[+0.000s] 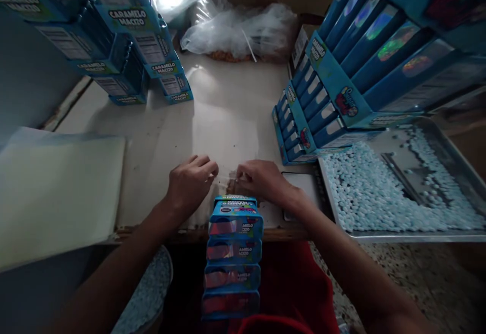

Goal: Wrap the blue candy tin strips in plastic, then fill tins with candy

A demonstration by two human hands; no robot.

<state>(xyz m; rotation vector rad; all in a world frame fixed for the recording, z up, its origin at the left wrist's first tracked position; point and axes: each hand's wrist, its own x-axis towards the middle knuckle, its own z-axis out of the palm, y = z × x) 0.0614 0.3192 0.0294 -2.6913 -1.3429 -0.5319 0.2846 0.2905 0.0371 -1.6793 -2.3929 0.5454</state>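
My left hand (192, 182) is over the table near its front edge, fingers curled and thumb against them. Facing it across a small gap, my right hand (261, 177) is also closed, its fingertips pinched together. Something thin and see-through seems to lie between the hands, too faint to name. Just below them, a row of blue candy boxes (233, 253) labelled "Caramelo Macizo" sits at the table edge and reaches down toward the lap. Neither hand grips these boxes. What the fingertips hold, if anything, is too small to make out.
Stacked blue display cartons rise at the right (334, 86) and back left (167, 66). A metal tray (375, 235) of pale blue candies stands right, a bucket (170, 268) of them lower left. Pale sheets (64, 182) lie left; a clear plastic bag (243, 25) lies behind.
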